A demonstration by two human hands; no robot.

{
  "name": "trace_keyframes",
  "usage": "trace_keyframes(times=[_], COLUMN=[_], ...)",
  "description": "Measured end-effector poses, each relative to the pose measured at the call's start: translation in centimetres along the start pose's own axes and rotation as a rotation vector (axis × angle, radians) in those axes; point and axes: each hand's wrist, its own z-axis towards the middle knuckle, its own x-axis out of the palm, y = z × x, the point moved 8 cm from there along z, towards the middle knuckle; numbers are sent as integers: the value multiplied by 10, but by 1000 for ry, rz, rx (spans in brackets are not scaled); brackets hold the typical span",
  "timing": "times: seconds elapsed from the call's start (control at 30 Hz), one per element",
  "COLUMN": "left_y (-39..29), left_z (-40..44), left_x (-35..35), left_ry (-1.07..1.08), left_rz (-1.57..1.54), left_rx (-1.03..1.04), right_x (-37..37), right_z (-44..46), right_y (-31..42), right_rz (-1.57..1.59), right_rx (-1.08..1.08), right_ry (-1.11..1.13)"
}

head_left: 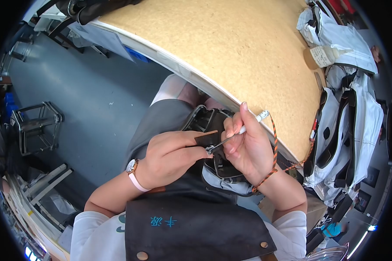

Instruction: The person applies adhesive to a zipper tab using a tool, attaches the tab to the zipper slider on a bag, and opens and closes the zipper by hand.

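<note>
On my lap lies a small black bag [222,167] with zippers and a pale grey panel. My left hand [172,156], wearing a watch, pinches a dark flap of the bag [207,139] that has a brown edge. Closed around a white-handled tool with a thin metal shaft [244,129], my right hand [250,148] holds it at a slant. The tool's tip reaches a small shiny spot beside my left fingertips; what that spot is, I cannot make out. An orange-and-black cord [275,143] runs from the tool's handle down around my right wrist.
A tan-topped table [213,43] stands in front of me, its edge close to my right hand. Several white-and-black bag pieces [353,130] are piled at the right, near a bottle with a label [320,56]. A metal-framed stool [37,126] stands on the floor at left.
</note>
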Motion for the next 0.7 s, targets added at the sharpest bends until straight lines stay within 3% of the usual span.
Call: trace_keyframes(times=[0.1, 0.2, 0.33, 0.47, 0.7], left_y=[4, 5, 12, 15, 14], left_z=[-4, -1, -7, -11, -10], left_x=[1, 6, 17, 18, 16], left_ry=[38, -20, 44, 66, 39], left_rz=[-34, -91, -237, -209, -186], left_rx=[-58, -42, -204, -210, -238], right_x=[5, 31, 67, 72, 80], right_z=[-5, -19, -42, -51, -54], right_y=[-1, 27, 44, 59, 51], right_rz=[-18, -280, -907, -911, -1106], right_rx=[-13, -269, -523, -645, -643], right_ry=[26, 201, 397, 424, 337])
